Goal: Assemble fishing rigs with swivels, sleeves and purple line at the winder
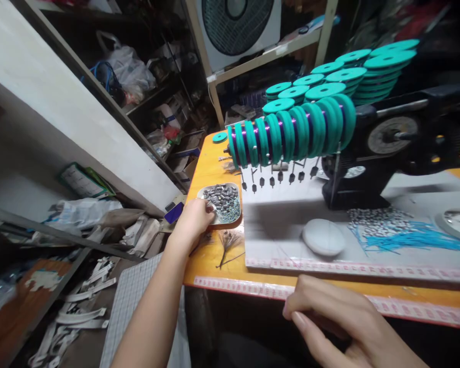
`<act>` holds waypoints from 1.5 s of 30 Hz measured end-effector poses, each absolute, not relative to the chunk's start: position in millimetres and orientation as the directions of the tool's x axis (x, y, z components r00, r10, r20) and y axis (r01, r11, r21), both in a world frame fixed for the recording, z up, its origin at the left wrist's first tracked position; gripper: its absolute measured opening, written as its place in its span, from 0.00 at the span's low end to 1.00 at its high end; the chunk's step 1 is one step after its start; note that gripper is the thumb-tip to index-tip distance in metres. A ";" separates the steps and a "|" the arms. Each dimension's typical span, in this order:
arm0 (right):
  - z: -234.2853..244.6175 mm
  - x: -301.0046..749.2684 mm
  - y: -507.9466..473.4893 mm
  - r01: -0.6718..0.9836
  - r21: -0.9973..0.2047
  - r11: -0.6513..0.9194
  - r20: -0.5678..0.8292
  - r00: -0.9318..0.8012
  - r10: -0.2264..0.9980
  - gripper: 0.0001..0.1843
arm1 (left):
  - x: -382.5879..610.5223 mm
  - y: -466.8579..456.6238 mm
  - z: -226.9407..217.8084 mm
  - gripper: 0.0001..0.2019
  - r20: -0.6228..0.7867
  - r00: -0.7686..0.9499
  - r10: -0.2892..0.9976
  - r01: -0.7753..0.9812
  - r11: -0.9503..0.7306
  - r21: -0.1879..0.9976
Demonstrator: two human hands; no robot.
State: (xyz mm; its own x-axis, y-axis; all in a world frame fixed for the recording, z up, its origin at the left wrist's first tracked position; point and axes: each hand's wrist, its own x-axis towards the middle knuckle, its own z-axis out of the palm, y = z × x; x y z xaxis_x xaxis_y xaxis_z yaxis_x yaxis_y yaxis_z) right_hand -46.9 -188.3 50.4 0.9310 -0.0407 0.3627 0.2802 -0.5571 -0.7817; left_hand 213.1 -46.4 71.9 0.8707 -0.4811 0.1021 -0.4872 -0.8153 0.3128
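Observation:
My left hand [194, 221] reaches over the near left edge of a small tray [233, 221]. Its fingers are bent together among the pieces there, and what they pinch is hidden. Grey metal weights [223, 196] fill most of the tray, with a heap of small thin greenish pieces [232, 210] at its right side. My right hand [335, 319] hovers by the table's front edge, fingers curled in toward the thumb, with nothing visible in them. Beyond it, a row of teal spools [291, 130] wound with dark thread sits on a black machine [362, 171]. Several small dark weights [272, 181] hang below the spools.
Stacks of teal discs [345, 75] stand behind the machine. On the white board [272, 235] lie a round white object [323, 237], silvery bits [379, 220] and blue strips [414, 237]. Pink measuring tape [249, 288] runs along the front edge. Dark wiry strands [227, 243] lie near the tray.

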 end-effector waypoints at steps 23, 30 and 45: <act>52.8 -79.6 -172.9 0.229 -0.852 -0.472 0.337 0.928 -0.158 0.10 | -28.6 -44.4 18.0 0.12 -0.367 0.769 -0.523 0.633 0.543 0.552; 51.3 -80.6 -172.6 0.229 -0.844 -0.485 0.317 0.943 -0.106 0.11 | -29.3 -41.0 18.3 0.11 -0.306 0.782 -0.543 0.612 0.575 0.543; 45.8 -81.9 -180.5 0.394 -0.641 -0.659 0.530 0.848 -0.008 0.19 | -33.1 -43.7 0.0 0.12 -0.125 0.930 -0.346 0.306 0.540 0.784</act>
State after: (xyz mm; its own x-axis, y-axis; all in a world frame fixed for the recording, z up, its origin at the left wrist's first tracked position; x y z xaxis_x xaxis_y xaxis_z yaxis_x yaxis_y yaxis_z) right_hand -81.9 -180.5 45.8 0.8480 -0.0081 0.5299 0.3940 -0.6591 -0.6406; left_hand -33.1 -43.7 0.0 0.9300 -0.3455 -0.1253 0.3063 0.5399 0.7840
